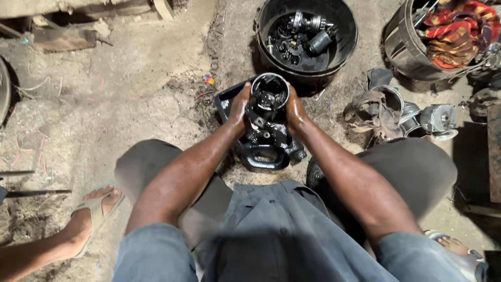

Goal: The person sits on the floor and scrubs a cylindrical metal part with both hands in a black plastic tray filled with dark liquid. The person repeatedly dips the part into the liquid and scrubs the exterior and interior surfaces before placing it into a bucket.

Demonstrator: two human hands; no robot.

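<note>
a seated person's left hand [239, 110] and right hand [295, 112] close around an oily black cylindrical housing [269, 93], each grip grasping one flank of the part with its open round mouth facing up between the palms. the housing is held low between the knees, above a dark metal tray [225, 102] and a looped black casting [263, 155] that lie on the dirt floor [130, 94] directly beneath the grip. just beyond the grip stands a black tub [342, 47] with dark liquid and a heap of small engine parts [305, 34]; off to the right of the grip lie dirty rags [371, 112] and two metal cylinders [439, 119], with a second bucket [404, 49] stuffed with red patterned cloth [462, 28] behind them. another person's sandalled foot [96, 209] rests on the floor well to the left. the work appears to be at the handling or cleaning stage of a greasy component; with both hands slick, any turning or lifting seems to call for a firm two-sided hold and a steady, level mouth.
</note>
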